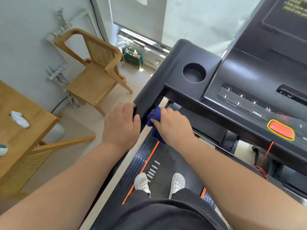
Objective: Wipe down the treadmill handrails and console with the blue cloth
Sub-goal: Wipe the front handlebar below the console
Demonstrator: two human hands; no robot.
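The black left handrail (150,95) of the treadmill runs from the console corner down toward me. My left hand (122,125) grips its near end, fingers curled round the outer side. My right hand (174,126) holds a bunched blue cloth (155,121) against the handrail's inner side, just right of my left hand. Part of the cloth hangs below my palm. The console (249,77) rises at the upper right, with a round cup holder (194,73), numbered buttons (241,96) and a red stop button (280,130).
I stand on the treadmill belt (167,163) in white shoes (142,182). A wooden chair (98,63) stands at the left by the wall. A wooden table (21,123) with small items is at the far left. A red safety cord (264,163) hangs under the console.
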